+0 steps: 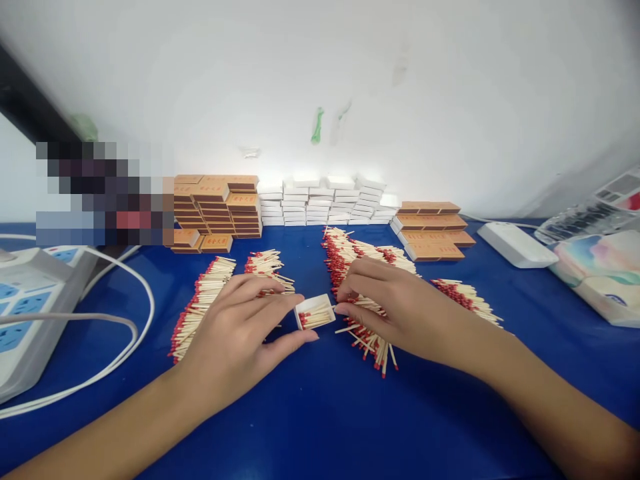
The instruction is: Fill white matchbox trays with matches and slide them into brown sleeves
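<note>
A small white matchbox tray (329,302) with several red-headed matches (316,317) lying in it is held between the thumb and forefinger of my left hand (240,327). My right hand (383,300) is at the tray's right end, thumb and fingers pinched together. A thin pale tip shows between those fingers and the tray, too small to name. Under and around my right hand spreads a large pile of loose matches (370,347). Behind my left hand lie two smaller heaps, a long row of matches (213,280) and a short bunch (265,263).
Orange matchboxes (213,193) are stacked at the back left, white trays (320,193) at the back middle, more orange matchboxes (433,250) at the back right. A match heap (470,300), white adapter (517,243) and tissue pack (600,273) lie right. A power strip (30,313) with cables stands left.
</note>
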Motion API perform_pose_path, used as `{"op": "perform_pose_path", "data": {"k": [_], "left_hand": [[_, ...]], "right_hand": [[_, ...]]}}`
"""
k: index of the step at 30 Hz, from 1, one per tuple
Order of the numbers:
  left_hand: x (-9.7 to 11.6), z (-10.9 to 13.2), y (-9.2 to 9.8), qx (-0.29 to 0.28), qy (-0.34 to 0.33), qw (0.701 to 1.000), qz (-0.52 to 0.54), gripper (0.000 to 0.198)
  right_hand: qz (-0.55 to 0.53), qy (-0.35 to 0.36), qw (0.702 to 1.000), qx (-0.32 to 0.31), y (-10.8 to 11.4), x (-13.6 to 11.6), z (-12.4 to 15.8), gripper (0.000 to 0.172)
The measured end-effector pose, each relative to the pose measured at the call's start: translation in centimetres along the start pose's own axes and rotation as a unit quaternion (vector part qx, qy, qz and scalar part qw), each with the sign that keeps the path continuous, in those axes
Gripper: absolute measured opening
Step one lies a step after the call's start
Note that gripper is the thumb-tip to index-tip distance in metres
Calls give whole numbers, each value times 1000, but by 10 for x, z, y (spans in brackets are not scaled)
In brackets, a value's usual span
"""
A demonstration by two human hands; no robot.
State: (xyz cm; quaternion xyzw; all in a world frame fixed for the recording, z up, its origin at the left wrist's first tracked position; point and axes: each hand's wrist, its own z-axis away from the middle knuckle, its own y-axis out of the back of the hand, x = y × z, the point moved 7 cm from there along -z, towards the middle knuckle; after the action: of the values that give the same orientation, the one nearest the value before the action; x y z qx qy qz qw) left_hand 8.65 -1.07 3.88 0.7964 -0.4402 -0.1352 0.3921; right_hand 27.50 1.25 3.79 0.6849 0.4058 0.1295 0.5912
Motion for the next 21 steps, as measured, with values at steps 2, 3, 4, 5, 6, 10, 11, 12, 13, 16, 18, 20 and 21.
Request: {"op": "perform_pose_path", "data": {"k": [2,3,4,5,6,10,11,12,13,16,18,20,21], "left_hand": [[1,0,1,5,-1,1000,0,36],[2,0,1,7,-1,1000,2,36],[2,0,1,7,0,1000,4,36],[1,0,0,6,0,1000,5,36],[1,0,0,4,1,1000,7,36],[0,0,0,-1,2,1000,14,36],[0,0,0,0,0,1000,16,35],[0,0,0,0,0,1000,17,35],[0,0,1,2,0,1000,16,35],[-1,-1,2,11,8,1000,8,35],[-2,-1,2,14,16,1000,-1,36],[-5,-1,3,18,26,999,-16,36],[-6,-1,4,23,32,999,-23,36]], "right_hand": [[1,9,1000,0,-2,-4,-1,14],[5,14,1000,1,-4,-6,-1,15],[13,19,1000,2,-5,-9,-2,16],[21,26,999,4,-5,-11,-3,16],[30,34,999,8,-6,-14,-3,16],[40,56,997,33,-5,-19,-3,16],[35,54,997,38,-6,-19,-3,16],[28,52,997,42,-6,-19,-3,16],[19,51,997,46,-6,-19,-3,16],[-13,54,996,76,-2,-18,-3,16],[-19,47,992,116,8,-13,-2,16],[-1,19,989,147,18,0,-2,17],[14,1,989,148,21,9,-2,17]]}}
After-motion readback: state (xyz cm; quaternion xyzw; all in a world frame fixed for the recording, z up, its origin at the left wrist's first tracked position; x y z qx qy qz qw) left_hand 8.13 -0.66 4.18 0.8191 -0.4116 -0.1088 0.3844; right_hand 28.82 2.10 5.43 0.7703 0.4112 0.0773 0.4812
